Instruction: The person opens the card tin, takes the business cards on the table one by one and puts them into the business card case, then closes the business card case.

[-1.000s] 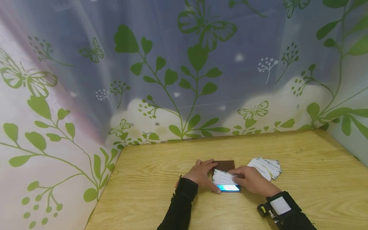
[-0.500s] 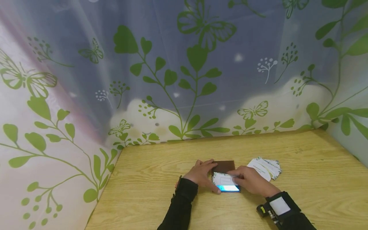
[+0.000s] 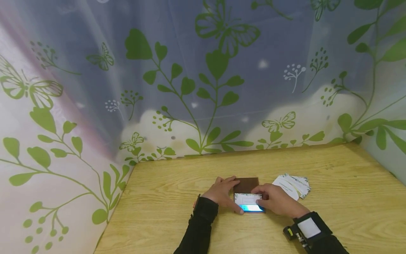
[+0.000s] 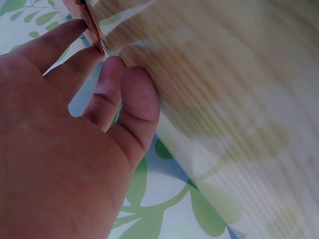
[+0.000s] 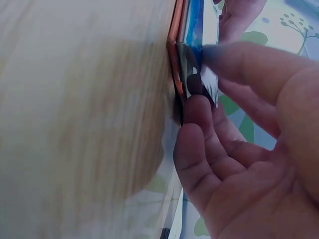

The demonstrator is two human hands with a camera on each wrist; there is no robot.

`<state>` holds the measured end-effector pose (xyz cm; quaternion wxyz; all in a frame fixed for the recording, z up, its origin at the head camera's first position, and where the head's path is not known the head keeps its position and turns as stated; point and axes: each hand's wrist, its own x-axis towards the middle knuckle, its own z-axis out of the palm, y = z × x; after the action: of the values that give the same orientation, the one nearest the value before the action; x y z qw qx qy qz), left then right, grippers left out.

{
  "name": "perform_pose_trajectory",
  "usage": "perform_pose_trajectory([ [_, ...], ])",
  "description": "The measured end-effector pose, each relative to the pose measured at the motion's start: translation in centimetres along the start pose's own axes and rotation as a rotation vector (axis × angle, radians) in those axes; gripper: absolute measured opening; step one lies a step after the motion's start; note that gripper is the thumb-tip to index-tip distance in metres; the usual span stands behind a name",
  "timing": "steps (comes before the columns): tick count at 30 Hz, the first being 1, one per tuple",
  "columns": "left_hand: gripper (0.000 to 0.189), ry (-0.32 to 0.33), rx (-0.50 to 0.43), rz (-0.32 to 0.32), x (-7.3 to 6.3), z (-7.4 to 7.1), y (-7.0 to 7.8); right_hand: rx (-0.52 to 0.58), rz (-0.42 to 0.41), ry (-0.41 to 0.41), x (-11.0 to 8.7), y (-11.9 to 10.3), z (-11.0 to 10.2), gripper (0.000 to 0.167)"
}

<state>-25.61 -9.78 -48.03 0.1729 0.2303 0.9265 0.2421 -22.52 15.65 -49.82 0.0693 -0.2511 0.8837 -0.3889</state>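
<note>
A brown card case [image 3: 246, 185] lies unfolded on the table, its bare flap toward the wall. In its near half is a white card [image 3: 243, 198] with a leafy print, above a bright blue reflective strip. My left hand [image 3: 220, 194] holds the case at its left side, fingers by the flap and thumb at the near corner. My right hand [image 3: 279, 199] pinches the card at its right side, covering that end. In the right wrist view, the thumb lies over the card [image 5: 212, 22], beside the case's orange-brown edge [image 5: 175, 27] and a shiny metal-looking part.
A fanned pile of white leaf-printed cards [image 3: 292, 186] lies right of the case, behind my right hand. The wooden table [image 3: 177, 183] meets a curtain [image 3: 177, 70] printed with leaves and butterflies at the back and sides.
The card has slid toward me and levelled out, so more of the brown flap shows above it. My right fingers moved slightly with it; the left hand stayed in place.
</note>
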Motion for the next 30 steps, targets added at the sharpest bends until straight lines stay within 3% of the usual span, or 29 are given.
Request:
perform_pose_trajectory([
  [17, 0.109, -0.004, -0.022, 0.005, 0.13, 0.03, -0.11, -0.022, -0.043, 0.015, -0.15, -0.11, -0.04, 0.024],
  [24, 0.109, -0.002, -0.002, 0.007, 0.13, -0.03, -0.06, -0.045, 0.007, 0.037, -0.1, -0.23, 0.04, 0.023],
  [30, 0.109, 0.003, 0.008, 0.003, 0.07, -0.01, 0.0, -0.027, -0.002, 0.05, -0.26, -0.38, 0.08, 0.014],
])
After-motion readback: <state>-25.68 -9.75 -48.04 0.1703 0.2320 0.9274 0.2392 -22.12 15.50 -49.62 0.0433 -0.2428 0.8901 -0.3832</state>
